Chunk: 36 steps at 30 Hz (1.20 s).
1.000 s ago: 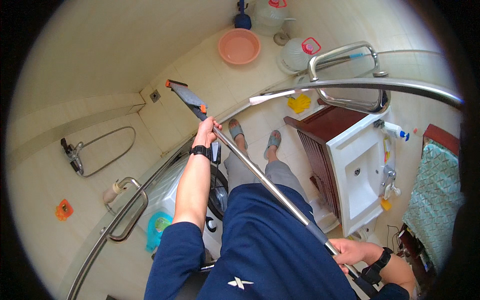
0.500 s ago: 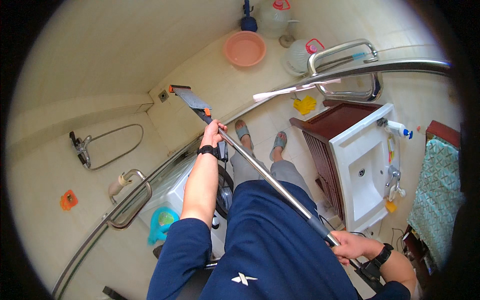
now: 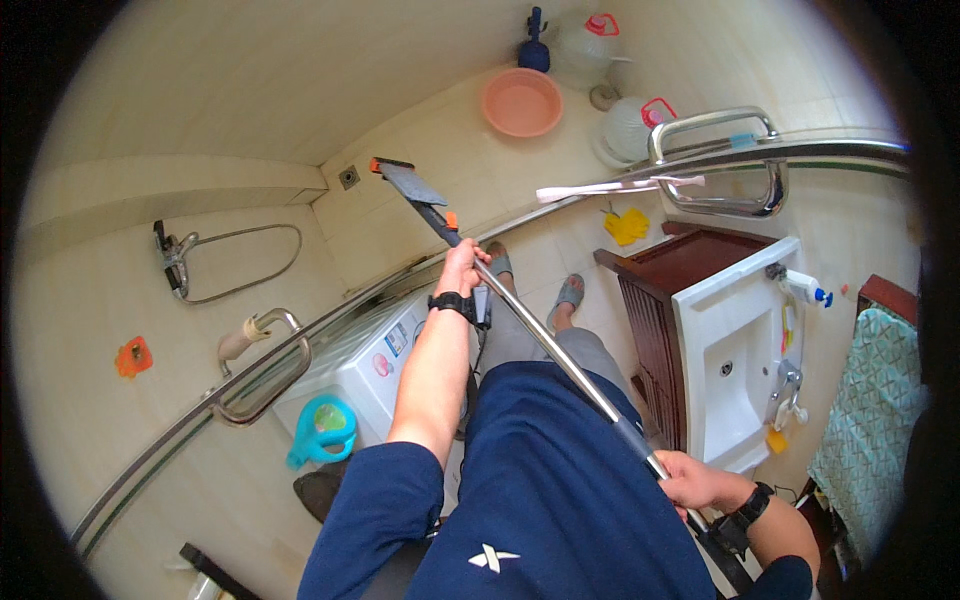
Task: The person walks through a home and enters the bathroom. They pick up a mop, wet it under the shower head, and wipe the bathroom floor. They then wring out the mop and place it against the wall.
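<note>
A long-handled squeegee (image 3: 415, 188) with a flat grey head and orange parts runs diagonally in front of me on a steel pole (image 3: 555, 350). My left hand (image 3: 466, 265) is closed round the pole just below the head. Lower down, my right hand (image 3: 697, 482) grips the same pole near its dark end by my right hip. The squeegee head hangs over the far side of the glass panel's rail, near a small square floor drain (image 3: 348, 177). I cannot tell whether it touches a surface.
A metal rail (image 3: 400, 272) with bar handles crosses the view. Beyond stand a pink basin (image 3: 522, 102) and clear jugs (image 3: 627, 130). On the right is a white sink (image 3: 735, 360) on a brown cabinet. A turquoise jug (image 3: 325, 430) sits on a white appliance (image 3: 350, 365) at left.
The view has shifted, so most things appear further right, and more of the white appliance shows. Both hands keep their hold on the squeegee's pole.
</note>
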Each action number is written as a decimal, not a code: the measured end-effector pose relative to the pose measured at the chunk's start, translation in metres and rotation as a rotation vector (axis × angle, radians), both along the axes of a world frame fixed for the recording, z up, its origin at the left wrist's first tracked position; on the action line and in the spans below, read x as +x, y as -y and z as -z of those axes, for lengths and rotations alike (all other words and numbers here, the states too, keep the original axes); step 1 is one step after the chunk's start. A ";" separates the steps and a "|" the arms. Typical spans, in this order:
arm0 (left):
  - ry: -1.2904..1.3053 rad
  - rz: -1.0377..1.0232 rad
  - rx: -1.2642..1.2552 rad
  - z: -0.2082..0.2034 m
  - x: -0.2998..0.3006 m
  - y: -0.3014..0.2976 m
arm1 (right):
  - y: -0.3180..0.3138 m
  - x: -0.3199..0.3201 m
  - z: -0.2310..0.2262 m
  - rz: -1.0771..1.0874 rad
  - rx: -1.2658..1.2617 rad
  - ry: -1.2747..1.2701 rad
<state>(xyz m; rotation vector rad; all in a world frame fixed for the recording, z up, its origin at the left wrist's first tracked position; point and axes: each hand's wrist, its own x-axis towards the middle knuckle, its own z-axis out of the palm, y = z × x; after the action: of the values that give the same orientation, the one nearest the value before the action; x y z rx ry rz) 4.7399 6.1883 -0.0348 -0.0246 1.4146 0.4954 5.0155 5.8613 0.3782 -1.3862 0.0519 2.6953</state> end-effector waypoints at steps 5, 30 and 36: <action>-0.009 0.023 -0.006 -0.030 0.028 0.032 | -0.026 -0.007 0.016 0.017 0.029 -0.012; 0.084 -0.080 -0.014 -0.093 0.068 0.093 | -0.117 -0.045 0.104 0.050 0.107 0.068; 0.072 -0.086 -0.031 -0.095 0.072 0.098 | -0.114 -0.042 0.112 0.062 0.117 0.064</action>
<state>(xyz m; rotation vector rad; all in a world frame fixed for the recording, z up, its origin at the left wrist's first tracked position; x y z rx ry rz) 4.8119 6.0905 0.0600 -0.1271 1.3548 0.5383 4.9732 5.9748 0.2662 -1.4110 -0.0663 2.5576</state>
